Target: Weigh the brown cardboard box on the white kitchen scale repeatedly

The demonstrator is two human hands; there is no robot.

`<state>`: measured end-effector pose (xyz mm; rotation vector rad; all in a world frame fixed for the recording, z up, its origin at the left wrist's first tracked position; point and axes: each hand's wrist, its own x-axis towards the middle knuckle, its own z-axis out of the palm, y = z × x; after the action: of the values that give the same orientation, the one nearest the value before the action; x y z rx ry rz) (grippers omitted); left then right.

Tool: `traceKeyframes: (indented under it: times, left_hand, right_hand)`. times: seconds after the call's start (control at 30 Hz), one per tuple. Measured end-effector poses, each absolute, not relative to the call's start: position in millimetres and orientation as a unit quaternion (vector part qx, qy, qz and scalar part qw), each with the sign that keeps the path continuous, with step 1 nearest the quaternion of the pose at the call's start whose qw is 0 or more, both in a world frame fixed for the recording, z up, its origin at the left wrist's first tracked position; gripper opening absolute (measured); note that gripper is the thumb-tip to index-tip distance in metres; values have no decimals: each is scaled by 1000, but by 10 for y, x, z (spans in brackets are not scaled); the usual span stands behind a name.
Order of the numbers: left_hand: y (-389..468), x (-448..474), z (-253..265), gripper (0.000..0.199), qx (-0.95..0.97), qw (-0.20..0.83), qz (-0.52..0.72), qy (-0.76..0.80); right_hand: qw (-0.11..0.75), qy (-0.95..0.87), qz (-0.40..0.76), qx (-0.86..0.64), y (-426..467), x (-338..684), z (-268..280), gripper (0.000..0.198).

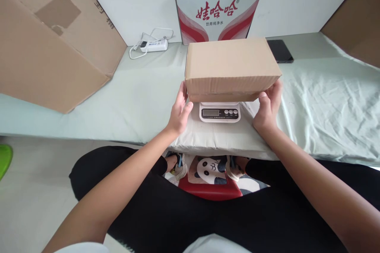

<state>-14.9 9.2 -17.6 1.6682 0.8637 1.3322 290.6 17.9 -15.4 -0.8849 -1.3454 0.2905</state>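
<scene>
A closed brown cardboard box (231, 61) is gripped between my two hands. My left hand (180, 111) presses against its left side near the front corner, thumb toward the front. At the front right corner, my right hand (267, 108) holds the box with fingers behind and partly under it. Below the box sits a small white digital kitchen scale (220, 113), its dark display and round buttons facing me. The box hides the scale's platform, so I cannot tell whether the two touch. The display shows no digits that I can read.
A pale cloth (148, 99) covers the surface. Behind stand white cartons (139, 8) and one with red lettering (219, 12). A large cardboard box (53, 43) stands left. A white power strip (154, 45) with a cable and a black phone (280, 51) lie at the back.
</scene>
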Motion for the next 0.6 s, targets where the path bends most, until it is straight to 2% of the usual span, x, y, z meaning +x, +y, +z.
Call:
traceKeyframes:
  times: [0.37, 0.6]
  left_hand:
    - [47, -108, -99, 90, 655, 419, 525, 346]
    - [76, -112, -69, 88, 678, 412, 510, 333]
  right_hand:
    - [687, -596, 144, -389, 152, 2892, -161, 57]
    - [679, -630, 174, -335, 280, 2951, -225, 80]
